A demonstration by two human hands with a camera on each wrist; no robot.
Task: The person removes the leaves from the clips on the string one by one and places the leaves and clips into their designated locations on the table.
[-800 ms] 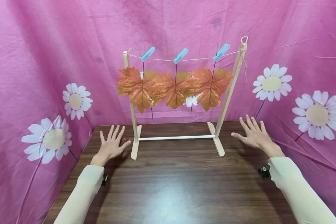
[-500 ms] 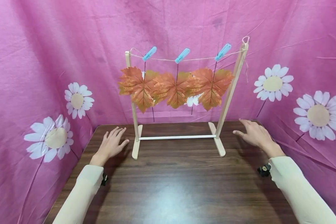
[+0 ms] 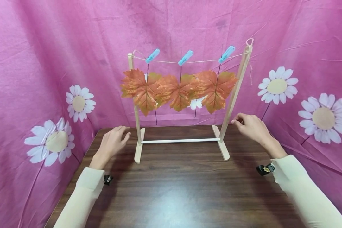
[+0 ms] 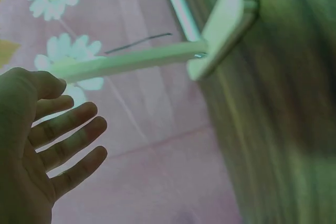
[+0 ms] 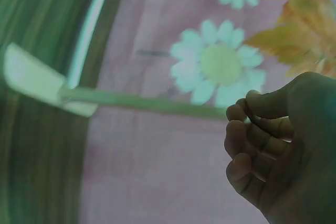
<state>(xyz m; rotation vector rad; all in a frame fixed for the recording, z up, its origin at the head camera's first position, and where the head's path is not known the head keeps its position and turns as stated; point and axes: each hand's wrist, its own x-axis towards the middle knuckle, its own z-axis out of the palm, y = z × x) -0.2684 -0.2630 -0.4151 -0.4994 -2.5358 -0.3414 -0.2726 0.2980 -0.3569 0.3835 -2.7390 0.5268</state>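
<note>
A wooden stand [image 3: 232, 95] has a string [image 3: 200, 61] between its two posts. Three blue clothespins [image 3: 186, 58] on the string hold orange maple leaves [image 3: 215, 90] hanging by their stems. My left hand [image 3: 113, 142] is beside the left post without touching the stand; in the left wrist view its fingers [image 4: 73, 141] are spread and slightly bent, holding nothing. Near the right post, my right hand [image 3: 252, 127] is raised with curled fingers. In the right wrist view its thumb [image 5: 270, 103] meets the index fingertip, and nothing shows between them.
The stand's feet [image 3: 223, 149] rest on a brown wooden table [image 3: 171, 183], joined low down by a white rod [image 3: 180, 140]. Pink cloth [image 3: 108, 34] printed with white daisies [image 3: 277, 85] surrounds the table at the back and sides.
Both hands have lifted from spread poses near the table. My left fingers have bent a little; my right fingers have curled in, that hand moving slightly left and up. The leaves stay in place.
</note>
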